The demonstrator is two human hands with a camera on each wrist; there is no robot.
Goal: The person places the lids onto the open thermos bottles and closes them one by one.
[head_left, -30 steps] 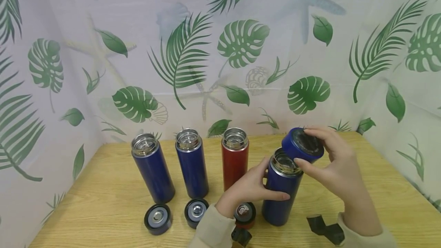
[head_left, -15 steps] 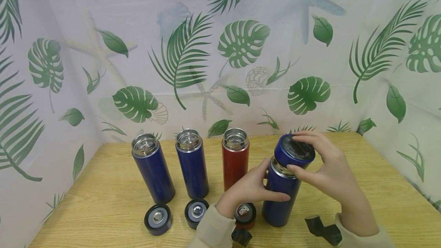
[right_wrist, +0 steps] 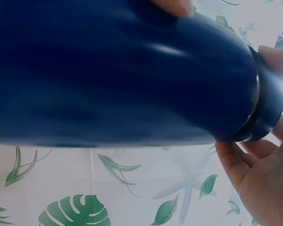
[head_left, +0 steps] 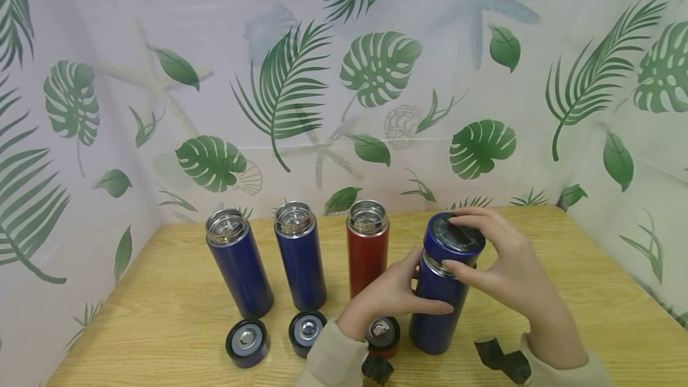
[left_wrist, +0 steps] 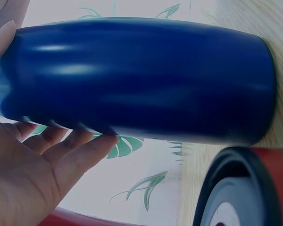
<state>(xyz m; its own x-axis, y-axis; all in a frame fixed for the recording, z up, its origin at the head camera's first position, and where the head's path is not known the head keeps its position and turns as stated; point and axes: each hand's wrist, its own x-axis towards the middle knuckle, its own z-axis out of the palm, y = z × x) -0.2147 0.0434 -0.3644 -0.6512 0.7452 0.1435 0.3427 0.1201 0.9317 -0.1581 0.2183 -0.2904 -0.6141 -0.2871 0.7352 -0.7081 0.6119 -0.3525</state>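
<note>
A blue thermos bottle [head_left: 438,315] stands at the right of the table in the head view. My left hand [head_left: 395,291] holds its body from the left, thumb across the front and fingers behind. The left wrist view shows that hand [left_wrist: 42,160] touching the blue side of the bottle [left_wrist: 146,84]. My right hand [head_left: 510,267] grips a blue lid [head_left: 454,236] with a dark top, set over the bottle's mouth. A strip of the steel neck shows under the lid's front edge. In the right wrist view the lid [right_wrist: 269,103] sits at the bottle's end, fingers around it.
Two blue bottles [head_left: 242,273] [head_left: 301,267] and a red bottle [head_left: 368,255] stand uncapped to the left. In front of them lie two upturned blue lids [head_left: 247,342] [head_left: 307,332] and a red lid [head_left: 383,336], partly behind the left sleeve. A leaf-patterned cloth [head_left: 344,106] hangs behind the table.
The right hand has brought the blue lid down and left, from tilted above the bottle's mouth to nearly level on it. The left hand has kept its hold on the bottle.
</note>
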